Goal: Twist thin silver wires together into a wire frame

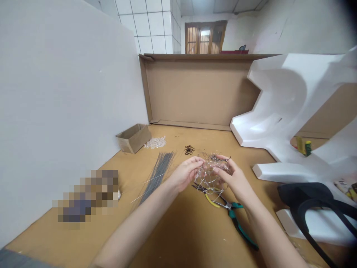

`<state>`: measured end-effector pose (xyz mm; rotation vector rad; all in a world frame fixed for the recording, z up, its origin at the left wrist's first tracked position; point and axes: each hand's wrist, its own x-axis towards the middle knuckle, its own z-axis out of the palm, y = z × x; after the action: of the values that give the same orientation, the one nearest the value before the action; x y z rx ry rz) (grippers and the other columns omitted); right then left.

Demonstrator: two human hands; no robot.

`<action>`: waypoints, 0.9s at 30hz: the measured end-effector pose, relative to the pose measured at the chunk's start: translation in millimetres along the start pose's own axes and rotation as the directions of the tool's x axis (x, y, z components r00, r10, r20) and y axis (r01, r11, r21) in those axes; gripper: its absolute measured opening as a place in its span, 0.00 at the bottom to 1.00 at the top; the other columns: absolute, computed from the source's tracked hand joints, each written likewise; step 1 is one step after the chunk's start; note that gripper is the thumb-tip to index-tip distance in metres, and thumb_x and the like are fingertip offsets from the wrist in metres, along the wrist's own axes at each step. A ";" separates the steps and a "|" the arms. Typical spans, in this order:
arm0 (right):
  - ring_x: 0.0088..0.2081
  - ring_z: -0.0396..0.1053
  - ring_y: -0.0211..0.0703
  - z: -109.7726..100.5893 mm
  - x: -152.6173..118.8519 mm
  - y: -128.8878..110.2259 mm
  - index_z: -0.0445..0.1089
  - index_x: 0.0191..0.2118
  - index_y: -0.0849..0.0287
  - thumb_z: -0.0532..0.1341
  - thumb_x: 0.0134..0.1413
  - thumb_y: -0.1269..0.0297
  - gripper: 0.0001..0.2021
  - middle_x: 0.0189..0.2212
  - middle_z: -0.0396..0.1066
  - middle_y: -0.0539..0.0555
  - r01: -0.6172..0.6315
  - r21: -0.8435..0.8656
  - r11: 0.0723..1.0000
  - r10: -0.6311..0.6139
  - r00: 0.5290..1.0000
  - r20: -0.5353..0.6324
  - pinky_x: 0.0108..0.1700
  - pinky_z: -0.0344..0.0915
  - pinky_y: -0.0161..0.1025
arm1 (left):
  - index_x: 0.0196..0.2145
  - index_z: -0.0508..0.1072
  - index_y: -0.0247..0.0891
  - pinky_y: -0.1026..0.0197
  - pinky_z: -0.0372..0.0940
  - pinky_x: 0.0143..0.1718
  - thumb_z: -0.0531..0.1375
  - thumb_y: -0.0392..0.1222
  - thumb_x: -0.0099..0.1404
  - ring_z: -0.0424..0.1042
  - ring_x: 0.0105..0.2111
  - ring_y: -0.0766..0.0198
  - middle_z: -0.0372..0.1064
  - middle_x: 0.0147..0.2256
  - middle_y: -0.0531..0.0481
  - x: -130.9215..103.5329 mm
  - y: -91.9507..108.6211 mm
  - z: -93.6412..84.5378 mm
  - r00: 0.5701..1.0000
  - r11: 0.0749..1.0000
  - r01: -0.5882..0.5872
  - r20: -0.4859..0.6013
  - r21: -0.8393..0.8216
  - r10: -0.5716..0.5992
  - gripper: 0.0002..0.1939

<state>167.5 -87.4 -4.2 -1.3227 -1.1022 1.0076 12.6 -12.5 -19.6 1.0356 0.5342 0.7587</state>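
A loose tangle of thin silvery wire with clear beads (208, 179) hangs between my two hands above the table. My left hand (187, 172) pinches its left edge between thumb and fingertips. On the other side, my right hand (230, 176) is curled round the tangle, its thumb in front. Pliers with green-and-black handles (241, 230) lie under and beside the right wrist, and a yellow-handled tool (212, 201) is partly covered by the wire. To the left of my hands, a bundle of straight grey wires (160, 173) rests on the table.
Small dark rings (189, 150) lie beyond my hands. Clear beads (155, 142) are heaped beside an open cardboard box (134, 138). White foam pieces (276, 100) stand at the right, near a black strapped object (305, 197). A cardboard panel (195, 91) closes off the back.
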 end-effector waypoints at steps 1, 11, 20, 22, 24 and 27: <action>0.34 0.71 0.45 -1.1 0.9 -0.1 0.62 0.49 0.58 0.64 0.43 0.55 0.26 0.36 0.71 0.56 -0.024 -0.010 1.000 0.024 1.000 -0.008 0.24 0.67 0.35 | 0.35 0.66 0.35 0.63 0.63 0.36 0.59 0.40 0.58 0.64 0.24 0.72 0.63 0.26 0.55 1.5 -0.4 -1.4 0.998 0.993 -0.049 -0.041 0.109 0.054 0.08; 0.31 0.71 0.41 -12.0 16.1 20.9 0.67 0.39 0.59 0.60 0.50 0.54 0.15 0.33 0.72 0.56 -0.162 -0.100 0.982 0.164 0.986 0.017 0.19 0.64 0.30 | 0.38 0.68 0.40 0.53 0.55 0.51 0.57 0.42 0.60 0.66 0.41 0.59 0.68 0.38 0.48 -45.3 25.9 27.6 0.818 0.147 -0.558 0.511 0.817 0.265 0.08; 0.43 0.69 0.44 -22.6 10.7 12.0 0.62 0.50 0.55 0.64 0.46 0.59 0.23 0.44 0.70 0.56 -0.060 -0.016 0.998 0.063 0.971 0.230 0.35 0.70 0.36 | 0.45 0.66 0.42 0.45 0.38 0.59 0.48 0.30 0.62 0.64 0.49 0.60 0.67 0.47 0.48 -19.9 1.6 13.7 0.857 -0.014 -0.466 0.456 0.884 0.239 0.16; 0.48 0.67 0.44 -25.4 10.2 10.8 0.58 0.54 0.52 0.65 0.44 0.64 0.29 0.49 0.67 0.56 -0.016 0.037 0.999 0.005 0.955 0.298 0.43 0.68 0.39 | 0.42 0.67 0.41 0.44 0.38 0.60 0.48 0.32 0.63 0.64 0.49 0.61 0.67 0.47 0.48 -18.7 6.1 10.3 0.858 0.065 -0.458 0.422 0.886 0.291 0.13; 0.48 0.67 0.45 -27.5 10.8 11.4 0.57 0.54 0.52 0.63 0.45 0.66 0.28 0.51 0.65 0.57 0.015 0.057 0.998 -0.031 0.955 0.294 0.44 0.68 0.41 | 0.38 0.68 0.41 0.45 0.40 0.59 0.49 0.35 0.65 0.66 0.46 0.62 0.69 0.44 0.49 -19.0 11.0 8.3 0.870 0.171 -0.440 0.372 0.882 0.323 0.10; 0.45 0.70 0.45 -27.4 12.3 13.5 0.56 0.53 0.53 0.59 0.47 0.65 0.25 0.50 0.65 0.59 0.029 0.047 0.999 -0.038 0.975 0.219 0.39 0.69 0.41 | 0.36 0.69 0.38 0.51 0.55 0.52 0.50 0.42 0.65 0.68 0.39 0.62 0.70 0.37 0.49 -18.7 16.7 6.3 0.922 0.464 -0.375 0.270 0.802 0.279 0.09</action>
<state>197.7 -80.9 -16.0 -1.1743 -1.2567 1.1671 0.2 -25.4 -0.9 2.1565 0.6371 0.7773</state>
